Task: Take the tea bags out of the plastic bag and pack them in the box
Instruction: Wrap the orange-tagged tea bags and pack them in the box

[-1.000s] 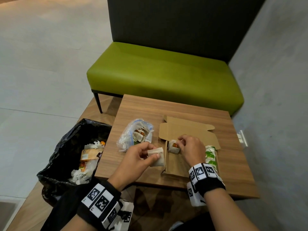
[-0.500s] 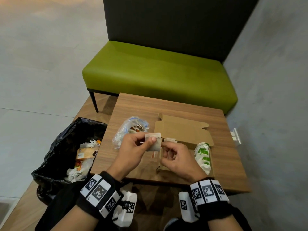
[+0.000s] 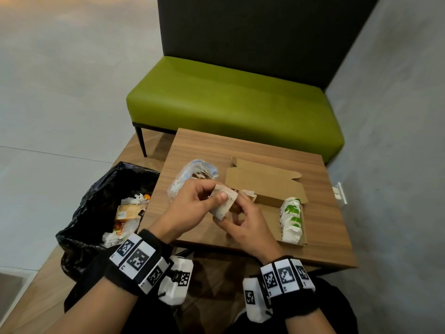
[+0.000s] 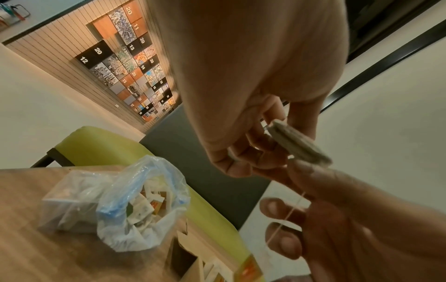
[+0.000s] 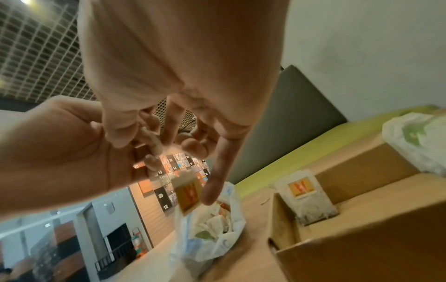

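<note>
Tea bag (image 3: 222,203) is pinched in the left hand (image 3: 190,208) above the counter (image 3: 325,237), between plastic bag (image 3: 190,174) and box (image 3: 277,227), while the right hand (image 3: 243,225) holds its string, which could snag or tear off if tugged.

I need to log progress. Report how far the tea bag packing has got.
Done: a row of green-tagged tea bags stands packed at the right end of the box, plus one orange-tagged bag at the other end.
In hand: the left hand pinches a tea bag while the right hand handles its string and orange tag.
Left: the plastic bag holds many more.
</note>
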Action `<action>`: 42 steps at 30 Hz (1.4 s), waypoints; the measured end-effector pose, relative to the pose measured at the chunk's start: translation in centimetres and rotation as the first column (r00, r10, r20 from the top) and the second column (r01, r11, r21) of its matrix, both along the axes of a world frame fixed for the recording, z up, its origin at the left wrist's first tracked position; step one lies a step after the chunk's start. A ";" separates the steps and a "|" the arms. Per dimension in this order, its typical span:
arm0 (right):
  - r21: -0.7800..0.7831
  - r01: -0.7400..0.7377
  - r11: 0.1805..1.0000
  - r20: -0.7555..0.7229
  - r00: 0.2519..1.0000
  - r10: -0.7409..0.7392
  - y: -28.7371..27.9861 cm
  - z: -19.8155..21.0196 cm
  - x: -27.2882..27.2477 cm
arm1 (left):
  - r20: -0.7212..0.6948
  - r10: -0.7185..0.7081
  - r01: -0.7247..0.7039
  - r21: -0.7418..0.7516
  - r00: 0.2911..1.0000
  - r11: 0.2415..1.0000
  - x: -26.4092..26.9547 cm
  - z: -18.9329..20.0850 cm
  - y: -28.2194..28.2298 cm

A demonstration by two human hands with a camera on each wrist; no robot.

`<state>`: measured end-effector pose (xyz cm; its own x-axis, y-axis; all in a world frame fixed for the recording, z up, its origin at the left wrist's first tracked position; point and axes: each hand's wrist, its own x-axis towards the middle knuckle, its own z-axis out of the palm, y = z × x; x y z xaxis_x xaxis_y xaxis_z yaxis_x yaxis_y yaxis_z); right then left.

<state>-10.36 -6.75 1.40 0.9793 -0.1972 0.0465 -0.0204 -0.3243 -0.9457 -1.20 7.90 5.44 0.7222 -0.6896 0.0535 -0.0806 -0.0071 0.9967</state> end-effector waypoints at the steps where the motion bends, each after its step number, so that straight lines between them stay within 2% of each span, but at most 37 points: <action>1: -0.002 -0.019 1.000 0.011 1.000 0.019 0.3 0.1 0.0 | 0.002 -0.004 0.004 0.001 1.000 1.000 -0.2 0.2 0.1; 3: -0.003 0.018 1.000 0.030 0.999 -0.018 0.3 0.6 -0.2 | 0.069 0.024 -0.026 0.030 0.997 0.999 -0.2 0.3 0.4; 7: 0.013 0.030 0.999 0.020 0.999 -0.030 -0.4 1.0 -1.9 | 0.361 0.105 -0.176 0.170 0.927 0.970 0.1 -0.2 0.9; 9: 0.055 0.003 0.999 0.000 1.000 -0.003 0.1 1.1 -2.8 | 0.399 0.148 -0.234 0.178 0.905 0.956 -0.1 -0.6 0.7; 11: 0.072 -0.013 0.997 -0.060 0.998 0.017 1.0 0.9 -3.4 | 0.355 0.200 -0.268 0.153 0.913 0.951 -0.5 -1.0 0.1; 14: 0.049 0.014 0.999 -0.097 0.995 -0.010 2.0 -0.5 -4.3 | 0.125 0.284 -0.294 0.068 0.951 0.953 -1.2 -1.9 -0.9; 17: 0.015 0.080 0.997 -0.117 0.990 -0.078 2.2 -2.1 -5.2 | -0.038 0.267 -0.266 0.029 0.963 0.964 -2.1 -1.9 -1.1; 19: 0.017 0.107 0.994 -0.114 0.988 -0.105 2.1 -2.9 -5.8 | -0.093 0.221 -0.220 0.020 0.971 0.975 -2.9 -1.8 -0.9; 25: 0.016 0.128 0.992 -0.190 0.974 -0.123 1.9 -3.4 -7.4 | -0.192 0.132 -0.112 0.114 0.972 0.987 -5.2 -2.5 -0.6; 30: 0.189 0.142 0.972 -0.212 0.972 -0.101 1.6 -3.5 -8.6 | -0.258 0.112 -0.068 0.174 0.959 0.982 -6.5 -2.5 -1.3; 38: 0.290 0.239 0.927 -0.315 0.938 -0.143 -0.4 -3.2 -9.0 | -0.271 0.117 -0.071 0.172 0.955 0.982 -6.6 -2.2 -1.9; 42: 0.323 0.193 0.926 -0.317 0.944 -0.086 -1.2 -2.3 -9.2 | -0.288 0.101 -0.061 0.144 0.952 0.988 -6.6 -2.5 -1.7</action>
